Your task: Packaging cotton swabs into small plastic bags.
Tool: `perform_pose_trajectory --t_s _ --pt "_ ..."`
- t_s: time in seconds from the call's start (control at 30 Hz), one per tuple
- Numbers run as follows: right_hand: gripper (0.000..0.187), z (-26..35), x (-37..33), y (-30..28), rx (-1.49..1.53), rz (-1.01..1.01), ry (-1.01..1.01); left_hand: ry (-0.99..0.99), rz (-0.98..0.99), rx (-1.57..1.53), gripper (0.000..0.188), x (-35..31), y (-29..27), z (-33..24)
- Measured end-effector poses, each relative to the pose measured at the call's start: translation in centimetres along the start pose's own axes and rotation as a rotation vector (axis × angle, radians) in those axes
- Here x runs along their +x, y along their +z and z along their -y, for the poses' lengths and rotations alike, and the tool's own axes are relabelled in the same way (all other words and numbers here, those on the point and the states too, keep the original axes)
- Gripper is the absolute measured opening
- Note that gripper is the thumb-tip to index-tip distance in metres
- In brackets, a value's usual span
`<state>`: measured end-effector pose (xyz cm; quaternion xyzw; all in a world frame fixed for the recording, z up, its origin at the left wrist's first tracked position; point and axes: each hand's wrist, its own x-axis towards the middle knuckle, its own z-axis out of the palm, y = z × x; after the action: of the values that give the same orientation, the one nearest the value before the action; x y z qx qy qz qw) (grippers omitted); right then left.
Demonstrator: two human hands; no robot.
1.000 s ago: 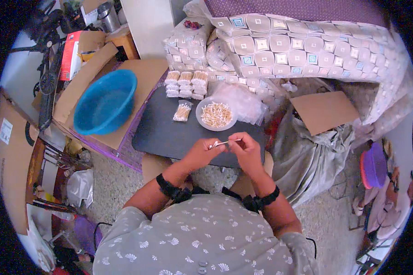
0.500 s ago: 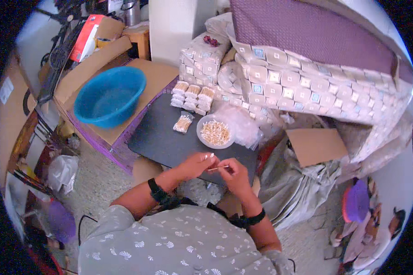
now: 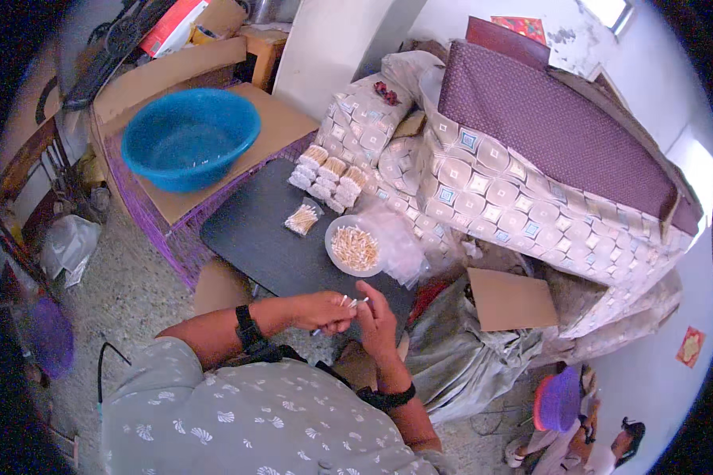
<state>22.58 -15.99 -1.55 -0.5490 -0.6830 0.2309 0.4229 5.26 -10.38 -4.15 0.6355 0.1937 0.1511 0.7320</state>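
My left hand [image 3: 325,312] is closed round a few cotton swabs, whose white tips [image 3: 347,301] stick out by the thumb. Beside it, my right hand [image 3: 376,324] pinches a cotton swab [image 3: 363,300] between thumb and forefinger, close against the left fingers. Beyond both hands, a white bowl [image 3: 332,257] full of loose cotton swabs [image 3: 355,247] sits on the dark board [image 3: 253,237]. Left of the bowl lies one small clear bag of swabs [image 3: 302,219]. Stacked packs of swabs [image 3: 325,178] stand at the board's far edge.
Clear plastic bags [image 3: 396,241] lie right of the bowl. A blue basin [image 3: 190,142] rests on cardboard at the left. To the right are a cardboard piece [image 3: 513,299] and grey cloth [image 3: 451,360]. Another person [image 3: 602,451] sits at the lower right, near a purple basin [image 3: 561,400].
The view has turned and shifted. My right hand has come up against the left, its forefinger now pointing upward; the swab it pinched level before now shows mainly as a white tip.
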Motion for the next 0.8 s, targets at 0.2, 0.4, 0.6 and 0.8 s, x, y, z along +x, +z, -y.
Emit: perform_pose_trajectory --t_s 0.2,0.4,0.6,0.8 --pt "0.048 1.2 0.5 0.5 -0.021 0.159 -0.173 0.087 0.042 -0.058 0.035 0.2 0.1 1.0" --pt "0.053 1.7 1.1 0.8 -0.117 0.295 -0.281 0.196 -0.020 0.239 0.034 0.4 -1.0 2.3" --pt "0.056 2.0 1.8 1.1 -0.182 0.307 -0.335 0.253 -0.003 0.455 0.026 0.2 -1.7 0.9" --pt "0.058 2.0 2.0 1.5 -0.198 0.392 -0.295 0.366 -0.049 0.702 0.027 2.7 -3.7 7.3"
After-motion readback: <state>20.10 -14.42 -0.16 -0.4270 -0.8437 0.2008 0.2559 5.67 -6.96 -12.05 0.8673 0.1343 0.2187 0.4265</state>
